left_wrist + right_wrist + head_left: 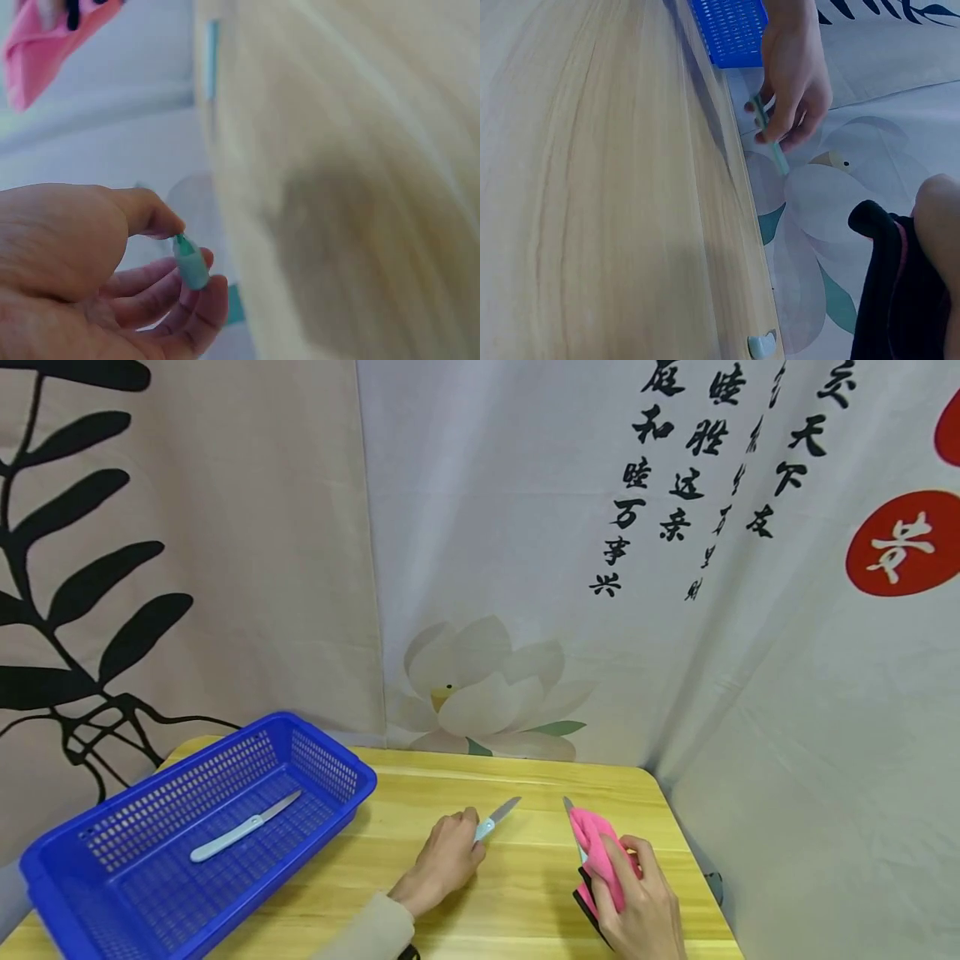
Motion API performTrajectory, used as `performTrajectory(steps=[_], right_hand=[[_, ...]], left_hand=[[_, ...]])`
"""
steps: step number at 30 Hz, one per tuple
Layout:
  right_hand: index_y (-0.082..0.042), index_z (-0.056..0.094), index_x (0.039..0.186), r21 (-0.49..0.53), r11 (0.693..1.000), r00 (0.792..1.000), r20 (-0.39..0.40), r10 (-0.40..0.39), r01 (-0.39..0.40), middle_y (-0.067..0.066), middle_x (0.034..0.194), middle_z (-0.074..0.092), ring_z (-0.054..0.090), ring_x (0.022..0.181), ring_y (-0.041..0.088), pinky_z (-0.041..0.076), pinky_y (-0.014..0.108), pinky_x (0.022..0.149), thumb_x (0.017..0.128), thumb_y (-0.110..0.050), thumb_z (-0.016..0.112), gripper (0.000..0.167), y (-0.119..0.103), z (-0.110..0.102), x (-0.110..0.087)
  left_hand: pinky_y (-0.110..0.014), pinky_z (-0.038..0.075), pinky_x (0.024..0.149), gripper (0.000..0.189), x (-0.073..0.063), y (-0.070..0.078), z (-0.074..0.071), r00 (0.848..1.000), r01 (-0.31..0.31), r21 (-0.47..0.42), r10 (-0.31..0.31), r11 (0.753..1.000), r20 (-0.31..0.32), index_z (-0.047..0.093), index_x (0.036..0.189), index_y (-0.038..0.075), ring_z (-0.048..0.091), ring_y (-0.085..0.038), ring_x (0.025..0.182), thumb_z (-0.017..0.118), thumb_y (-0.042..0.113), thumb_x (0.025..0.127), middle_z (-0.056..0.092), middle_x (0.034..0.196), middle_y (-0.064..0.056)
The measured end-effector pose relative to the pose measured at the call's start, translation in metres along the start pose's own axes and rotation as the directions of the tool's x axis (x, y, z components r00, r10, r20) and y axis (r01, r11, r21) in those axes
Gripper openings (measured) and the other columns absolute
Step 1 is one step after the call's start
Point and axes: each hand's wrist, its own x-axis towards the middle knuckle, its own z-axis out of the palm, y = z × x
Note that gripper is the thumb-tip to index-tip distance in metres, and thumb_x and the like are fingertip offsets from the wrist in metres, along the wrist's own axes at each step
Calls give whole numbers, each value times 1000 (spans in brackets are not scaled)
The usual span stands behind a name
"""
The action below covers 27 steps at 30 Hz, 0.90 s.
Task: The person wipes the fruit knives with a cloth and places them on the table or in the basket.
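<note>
My left hand (447,857) pinches a knife (486,828) by its pale blue handle, the blade pointing away and to the right. In the left wrist view, that handle's butt (193,270) shows between thumb and fingers. My right hand (637,897) grips a bunched pink cloth (600,852) with black edging. A second knife (568,806) lies on the table beside the cloth, which partly covers it in the head view; its pale blue handle (211,60) shows in the left wrist view. Another knife (246,828) lies inside the blue basket (176,777).
The basket stands at the left of the yellow wooden table (420,777), overlapping its left edge. A printed curtain (510,568) with black writing and a pale flower hangs right behind the table and along its right side.
</note>
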Motion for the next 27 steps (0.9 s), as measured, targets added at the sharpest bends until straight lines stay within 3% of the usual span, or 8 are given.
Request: performTrajectory(steps=[5, 12, 15, 21, 27], right_hand=[[-7, 78, 130, 25, 1000, 999, 32, -3, 3, 17, 114, 67, 55, 76, 14, 47, 27, 54, 79, -7, 84, 52, -5, 3, 6], [-10, 77, 134, 90, 994, 996, 42, -73, 69, 15, 117, 66, 55, 79, 13, 50, 27, 56, 82, -10, 81, 52, -23, 12, 23], [-9, 77, 136, 130, 985, 992, 25, -120, 116, 15, 118, 67, 60, 82, 16, 53, 28, 59, 84, -11, 78, 52, -34, 18, 34], [-9, 77, 137, 182, 957, 974, -50, -219, 225, 16, 117, 68, 68, 88, 23, 60, 34, 62, 91, -15, 72, 47, -61, 32, 55], [-12, 76, 139, 220, 932, 957, -55, -284, 289, 16, 118, 68, 67, 86, 22, 59, 30, 63, 101, -22, 67, 40, -92, 44, 70]], left_hand=[[-32, 60, 70, 36, -11, -7, -35, 997, 55, -66, -58, 996, -46, 69, 135, -13, 64, -17, 85, 77, 0, 102, 77, 117, -22], [-32, 57, 77, 31, -33, -12, -70, 989, 106, -144, -119, 984, -86, 70, 138, -7, 59, -16, 90, 70, -1, 107, 70, 114, -13], [-27, 54, 72, 30, -43, -13, -80, 988, 125, -231, -143, 965, -61, 67, 139, -3, 58, -12, 85, 65, -2, 109, 70, 105, -7], [-22, 45, 56, 29, -58, -12, -91, 986, 154, -415, -168, 897, 1, 60, 143, 3, 60, -9, 74, 61, 2, 114, 71, 98, -5], [-22, 46, 59, 29, -68, -6, -99, 985, 147, -427, -171, 892, -18, 62, 144, 7, 58, -6, 74, 62, 9, 115, 70, 98, -2]])
